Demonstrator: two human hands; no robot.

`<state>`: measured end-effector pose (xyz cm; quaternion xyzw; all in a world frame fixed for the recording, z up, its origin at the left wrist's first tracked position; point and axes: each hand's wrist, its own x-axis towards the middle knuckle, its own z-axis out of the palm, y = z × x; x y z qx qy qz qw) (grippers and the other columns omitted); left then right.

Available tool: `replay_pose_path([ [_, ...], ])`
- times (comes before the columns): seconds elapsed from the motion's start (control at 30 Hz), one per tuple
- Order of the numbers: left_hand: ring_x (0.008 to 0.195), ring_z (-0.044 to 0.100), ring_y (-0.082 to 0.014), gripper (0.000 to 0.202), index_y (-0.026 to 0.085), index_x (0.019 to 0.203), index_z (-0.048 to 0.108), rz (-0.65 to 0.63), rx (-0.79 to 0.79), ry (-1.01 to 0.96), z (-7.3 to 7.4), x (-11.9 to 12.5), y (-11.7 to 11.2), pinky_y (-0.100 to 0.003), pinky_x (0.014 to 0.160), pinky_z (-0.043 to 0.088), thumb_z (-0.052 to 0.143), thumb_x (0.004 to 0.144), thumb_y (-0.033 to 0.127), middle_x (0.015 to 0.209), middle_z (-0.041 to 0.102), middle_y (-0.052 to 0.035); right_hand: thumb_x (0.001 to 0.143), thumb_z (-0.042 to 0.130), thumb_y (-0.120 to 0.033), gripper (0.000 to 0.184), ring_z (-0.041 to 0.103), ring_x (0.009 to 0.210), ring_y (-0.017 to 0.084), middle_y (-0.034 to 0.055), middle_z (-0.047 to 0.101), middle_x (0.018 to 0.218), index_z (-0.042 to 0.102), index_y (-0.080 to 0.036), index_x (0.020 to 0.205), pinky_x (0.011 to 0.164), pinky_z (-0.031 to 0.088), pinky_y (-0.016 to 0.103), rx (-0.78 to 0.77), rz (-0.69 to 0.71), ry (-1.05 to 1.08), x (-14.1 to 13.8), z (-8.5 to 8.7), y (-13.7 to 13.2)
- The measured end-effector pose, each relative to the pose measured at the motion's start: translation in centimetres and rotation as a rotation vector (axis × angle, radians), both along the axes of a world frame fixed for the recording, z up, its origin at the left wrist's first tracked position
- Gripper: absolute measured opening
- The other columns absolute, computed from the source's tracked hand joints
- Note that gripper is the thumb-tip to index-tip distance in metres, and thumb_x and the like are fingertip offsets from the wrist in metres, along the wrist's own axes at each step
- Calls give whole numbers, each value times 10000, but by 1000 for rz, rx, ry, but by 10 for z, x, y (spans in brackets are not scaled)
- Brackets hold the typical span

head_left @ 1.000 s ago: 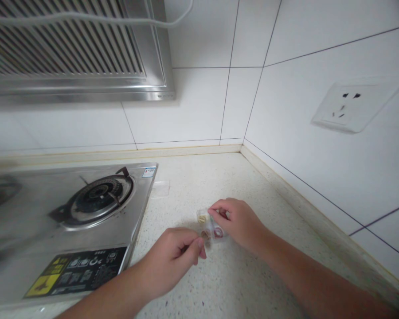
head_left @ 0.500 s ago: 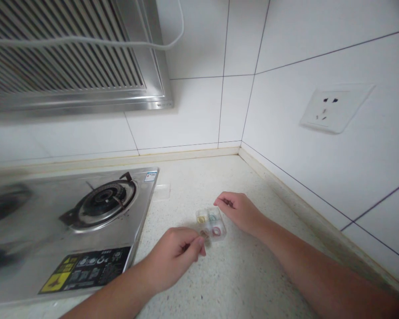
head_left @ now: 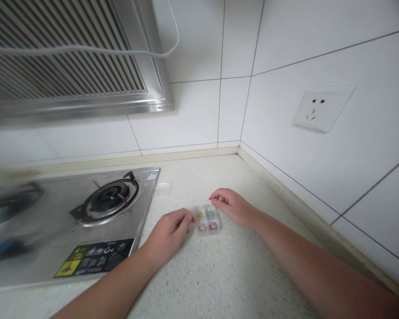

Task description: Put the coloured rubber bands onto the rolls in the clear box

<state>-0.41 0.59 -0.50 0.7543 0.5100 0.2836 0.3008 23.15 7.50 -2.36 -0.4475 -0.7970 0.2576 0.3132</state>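
On the speckled countertop sits a small clear plastic box (head_left: 209,231) divided into compartments. Coloured rings that look like small elastic bands lie in it: a yellow one (head_left: 200,214), a green one (head_left: 209,213) and reddish ones, including a red ring (head_left: 213,225). My left hand (head_left: 173,230) is closed at the box's left edge, thumb and fingers pressed together. My right hand (head_left: 232,205) is closed too, fingers curled by the box's far right corner. What either hand pinches, if anything, is too small or hidden to make out.
A steel gas stove (head_left: 63,239) with a black burner (head_left: 111,199) stands to the left. A clear flat piece (head_left: 163,189), perhaps a lid, lies beside it. Above are a range hood (head_left: 162,97) and a white cable (head_left: 119,52). A socket (head_left: 322,109) is on the right wall.
My left hand has moved from the box's near left corner up along its left side, uncovering the near left compartment. My right hand stays by the far right corner. The view has shifted slightly.
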Motion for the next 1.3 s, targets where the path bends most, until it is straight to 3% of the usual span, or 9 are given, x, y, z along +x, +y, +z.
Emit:
replay_pose_path([
  [0.17,796,591,-180,289,215,1051,610,-73,52,164,6,1,2,-272,717,391,377,987,375,865,657,-24,921,534,-300,204,574,861,166,46,670,915,690,-182,979,764,404,295,33,53,-21,-1,0,-1],
  [0.37,929,617,-213,330,242,1083,609,-139,79,339,11,5,4,-306,801,409,327,1000,391,998,678,-45,921,535,-293,194,576,846,161,46,667,908,681,-179,976,744,400,281,35,86,-11,-2,-2,-1],
  [0.5,964,621,-219,366,248,1129,597,-158,71,339,10,4,4,-314,823,410,292,1011,411,1037,679,-48,921,537,-319,213,575,840,159,49,664,919,677,-175,991,726,401,272,25,92,-1,-2,-2,-1],
  [0.73,895,612,-207,366,221,1154,545,14,48,143,9,1,5,-302,782,404,279,1013,430,909,656,-37,939,506,-335,241,568,796,148,46,663,913,671,-173,1007,698,396,265,-23,83,16,-2,-3,0],
  [0.83,792,605,-199,338,226,1185,525,78,79,237,9,-1,6,-290,701,393,331,991,424,812,627,-20,940,505,-339,246,577,823,154,46,667,917,672,-173,1009,718,403,268,-36,87,32,-1,-4,2],
  [0.93,695,585,-170,322,236,1197,520,112,118,363,12,-13,11,-287,656,395,410,949,411,902,631,-26,939,504,-342,248,587,845,159,48,671,940,668,-172,1014,732,411,272,-57,86,52,0,-7,4],
  [1.03,742,604,-175,334,207,1154,566,84,145,470,19,-39,27,-315,729,437,481,901,409,1075,628,-70,940,502,-351,254,592,840,157,48,673,942,663,-170,1016,728,414,272,-72,87,64,0,-9,6],
  [1.13,982,603,-234,388,170,1154,591,73,236,544,28,-71,56,-336,889,444,535,865,422,1172,613,-107,942,499,-366,263,590,819,153,43,674,933,662,-171,1009,714,410,271,-75,89,59,1,-10,7],
  [1.3,1284,448,-287,551,141,1277,551,-6,236,744,35,-110,113,-382,1109,290,616,815,435,1364,531,-136,939,499,-354,255,586,810,153,40,674,927,665,-172,1001,712,407,275,-87,93,50,1,-10,8],
])
